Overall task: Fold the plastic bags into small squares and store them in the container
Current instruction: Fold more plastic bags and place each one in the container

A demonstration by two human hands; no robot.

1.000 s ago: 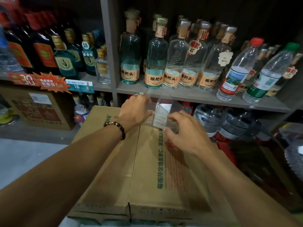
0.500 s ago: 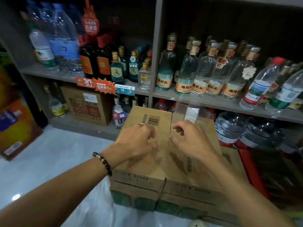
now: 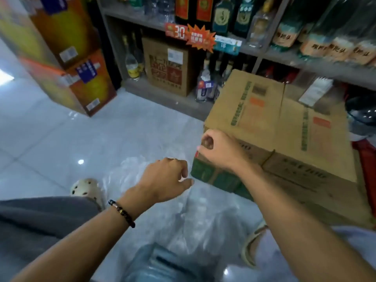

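Hands hover at the near-left corner of a brown cardboard carton [image 3: 284, 127]: left hand [image 3: 162, 178] and right hand [image 3: 218, 147] loosely curled, holding nothing visible. Crumpled clear plastic bags [image 3: 183, 224] lie on the pale tiled floor [image 3: 61, 139] below the carton; a clear container [image 3: 315, 91] sits at its far edge beneath bottle shelves [image 3: 305, 60].

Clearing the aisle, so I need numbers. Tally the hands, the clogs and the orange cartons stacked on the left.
Hands: 2, the left hand and the right hand
Clogs: 2, the left clog and the right clog
Orange cartons: 2, the upper orange carton and the lower orange carton
Total: 6
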